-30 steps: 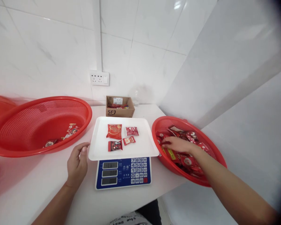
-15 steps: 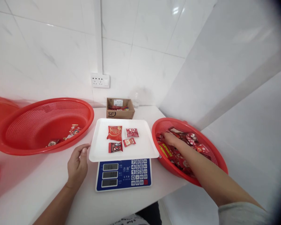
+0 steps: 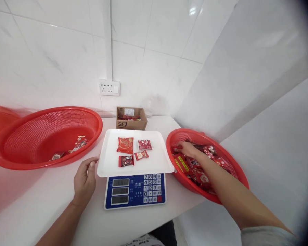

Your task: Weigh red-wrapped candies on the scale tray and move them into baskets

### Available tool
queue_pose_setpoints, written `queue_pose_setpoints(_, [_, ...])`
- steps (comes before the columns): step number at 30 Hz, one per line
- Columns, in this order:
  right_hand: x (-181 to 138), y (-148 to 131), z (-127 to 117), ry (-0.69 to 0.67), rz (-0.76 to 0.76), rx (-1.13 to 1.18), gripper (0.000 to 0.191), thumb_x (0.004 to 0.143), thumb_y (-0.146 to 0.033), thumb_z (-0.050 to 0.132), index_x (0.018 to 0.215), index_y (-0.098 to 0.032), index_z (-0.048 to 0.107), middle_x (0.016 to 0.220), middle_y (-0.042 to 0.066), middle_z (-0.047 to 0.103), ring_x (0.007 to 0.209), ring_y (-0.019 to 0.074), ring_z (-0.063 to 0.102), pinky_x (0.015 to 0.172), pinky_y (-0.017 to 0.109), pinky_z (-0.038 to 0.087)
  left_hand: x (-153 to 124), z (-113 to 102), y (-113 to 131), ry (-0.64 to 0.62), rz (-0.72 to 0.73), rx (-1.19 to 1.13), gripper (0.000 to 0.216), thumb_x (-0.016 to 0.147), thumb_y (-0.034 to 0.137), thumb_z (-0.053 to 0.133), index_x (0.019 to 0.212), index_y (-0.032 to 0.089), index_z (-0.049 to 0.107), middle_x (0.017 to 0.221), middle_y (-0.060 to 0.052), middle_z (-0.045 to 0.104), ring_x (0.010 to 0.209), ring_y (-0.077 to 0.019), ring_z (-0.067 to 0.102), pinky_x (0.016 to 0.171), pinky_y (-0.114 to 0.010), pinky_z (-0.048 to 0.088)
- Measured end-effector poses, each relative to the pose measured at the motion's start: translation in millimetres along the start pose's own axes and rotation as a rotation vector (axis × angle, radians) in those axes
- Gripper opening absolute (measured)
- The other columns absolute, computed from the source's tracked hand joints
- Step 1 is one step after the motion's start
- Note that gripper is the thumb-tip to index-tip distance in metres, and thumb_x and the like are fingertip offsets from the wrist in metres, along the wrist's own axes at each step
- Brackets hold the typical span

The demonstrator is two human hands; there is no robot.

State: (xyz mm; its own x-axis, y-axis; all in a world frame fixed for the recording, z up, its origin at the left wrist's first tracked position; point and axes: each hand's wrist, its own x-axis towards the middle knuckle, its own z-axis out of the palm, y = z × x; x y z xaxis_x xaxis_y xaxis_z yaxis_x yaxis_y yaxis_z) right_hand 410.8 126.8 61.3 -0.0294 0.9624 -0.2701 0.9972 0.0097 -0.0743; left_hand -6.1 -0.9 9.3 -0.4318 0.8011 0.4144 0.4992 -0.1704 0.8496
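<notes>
My left hand [image 3: 84, 181] rests on the table beside the left edge of the white scale tray [image 3: 156, 164]. Its fingers are loosely bent, thumb apart, with nothing in them, and the index fingertip is close to the tray rim. On the tray lie a large red packet [image 3: 125, 145], a dark red packet [image 3: 126, 161] and two smaller red packets [image 3: 144, 145]. Inside the right red basket [image 3: 236, 177], my right hand [image 3: 188, 149] has its fingertips closed on a small red snack packet [image 3: 178, 147]. Several red wrapped packets lie around and under that hand.
The scale's blue keypad panel [image 3: 136, 193] faces me below the tray. A larger red basket [image 3: 48, 130] with a few packets stands at left. Behind the tray is a small cardboard box [image 3: 131, 124] holding packets. A wall rises along the right basket.
My right hand has lifted slightly within the right basket, and its fingers and a small red packet now show. My left hand and the packets on the tray have stayed put.
</notes>
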Motion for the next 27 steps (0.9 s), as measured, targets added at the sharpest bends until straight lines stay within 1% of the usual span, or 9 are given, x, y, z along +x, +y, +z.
queue_pose_setpoints(7, [4, 1, 7, -0.063, 0.028, -0.025, 0.028, 0.092, -0.032, 0.057, 0.117, -0.017, 0.058, 0.118, 0.008, 0.061, 0.098, 0.0206, 0.062, 0.083, 0.041, 0.053, 0, 0, 0, -0.005, -0.006, -0.004, 0.031, 0.089, 0.042, 0.043, 0.096, 0.019, 0.063, 0.097, -0.007, 0.067, 0.093, -0.0224, 0.063, 0.082, -0.034, 0.049])
queue_pose_setpoints(11, [3, 1, 9, -0.019, 0.028, 0.008, 0.029, 0.092, -0.032, 0.058, 0.117, -0.017, 0.058, 0.118, 0.008, 0.061, 0.098, 0.0209, 0.063, 0.082, 0.041, 0.054, 1, 1, 0, -0.007, -0.008, 0.003, 0.031, 0.089, 0.042, 0.043, 0.096, 0.019, 0.063, 0.098, -0.007, 0.067, 0.093, -0.0226, 0.063, 0.082, -0.035, 0.049])
queue_pose_setpoints(15, [-3, -3, 0, 0.096, 0.031, 0.06, 0.028, 0.092, -0.032, 0.058, 0.115, -0.017, 0.059, 0.115, 0.008, 0.062, 0.097, 0.0202, 0.063, 0.082, 0.04, 0.054, 2, 1, 0, -0.007, -0.004, 0.003, 0.031, 0.089, 0.042, 0.043, 0.096, 0.019, 0.063, 0.097, -0.007, 0.068, 0.093, -0.0226, 0.063, 0.081, -0.034, 0.05])
queue_pose_setpoints(20, [-22, -14, -30, 0.327, 0.049, 0.167, 0.02, 0.091, -0.03, 0.059, 0.105, -0.015, 0.064, 0.109, 0.007, 0.066, 0.098, 0.0207, 0.063, 0.087, 0.042, 0.05, 2, 0, -1, 0.003, 0.005, 0.006, 0.031, 0.088, 0.042, 0.044, 0.095, 0.019, 0.063, 0.096, -0.007, 0.068, 0.091, -0.0226, 0.063, 0.08, -0.034, 0.05])
queue_pose_setpoints(22, [-36, -25, -42, 0.413, 0.024, 0.244, 0.017, 0.089, -0.025, 0.058, 0.099, -0.017, 0.068, 0.104, 0.007, 0.071, 0.099, 0.0226, 0.065, 0.088, 0.039, 0.049, 1, 0, -2, 0.01, 0.008, 0.01, 0.03, 0.088, 0.041, 0.044, 0.095, 0.019, 0.064, 0.095, -0.007, 0.069, 0.091, -0.0227, 0.064, 0.079, -0.034, 0.05])
queue_pose_setpoints(23, [-44, -32, -47, 0.451, 0.008, 0.29, 0.018, 0.088, -0.025, 0.056, 0.098, -0.018, 0.07, 0.102, 0.007, 0.073, 0.099, 0.0236, 0.065, 0.087, 0.036, 0.049, 1, 0, -2, 0.013, 0.01, 0.012, 0.03, 0.088, 0.041, 0.044, 0.095, 0.019, 0.064, 0.095, -0.007, 0.069, 0.091, -0.0227, 0.064, 0.079, -0.034, 0.05])
queue_pose_setpoints(25, [-62, -49, -52, 0.497, -0.04, 0.385, 0.023, 0.086, -0.03, 0.056, 0.101, -0.019, 0.071, 0.101, 0.005, 0.074, 0.098, 0.0241, 0.067, 0.085, 0.033, 0.049, 1, 0, -3, 0.019, 0.018, 0.014, 0.03, 0.088, 0.041, 0.044, 0.094, 0.019, 0.064, 0.095, -0.007, 0.069, 0.091, -0.0224, 0.064, 0.08, -0.034, 0.05])
queue_pose_setpoints(27, [-80, -69, -50, 0.497, -0.099, 0.464, 0.027, 0.085, -0.037, 0.056, 0.097, -0.02, 0.072, 0.099, 0.003, 0.075, 0.095, 0.0242, 0.068, 0.081, 0.032, 0.051, 0, 1, -3, 0.024, 0.03, 0.015, 0.03, 0.089, 0.041, 0.044, 0.094, 0.019, 0.064, 0.094, -0.007, 0.069, 0.091, -0.0219, 0.064, 0.081, -0.033, 0.051])
